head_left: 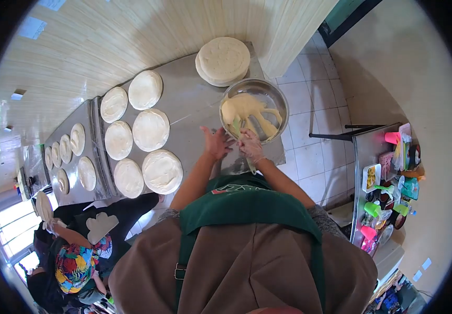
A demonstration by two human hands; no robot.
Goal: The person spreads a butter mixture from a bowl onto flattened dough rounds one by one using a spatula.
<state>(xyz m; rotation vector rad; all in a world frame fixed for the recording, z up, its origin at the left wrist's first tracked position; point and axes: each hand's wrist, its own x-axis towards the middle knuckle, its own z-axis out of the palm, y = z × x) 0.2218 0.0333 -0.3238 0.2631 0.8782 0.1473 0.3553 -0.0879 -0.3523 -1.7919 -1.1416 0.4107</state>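
A metal bowl [280, 96] stands at the right end of the steel table, with a pale yellow creamy mixture [253, 109] inside. My right hand [250, 146], in a clear plastic glove, is closed around the handle of a pale green spatula [236, 124]. The spatula's blade dips into the mixture at the bowl's near left side. My left hand [216, 143] is open with fingers spread, just left of the bowl's near edge. Whether its fingertips touch the rim I cannot tell. Behind the bowl sits a stack of pale round discs [223, 59].
Several flat rounds with a creamy top [151, 130] lie along the steel table [192, 99] to the left. A co-worker in a colourful shirt [76, 266] holds a round disc at far left. A side table [358, 178] with cups and containers stands at right.
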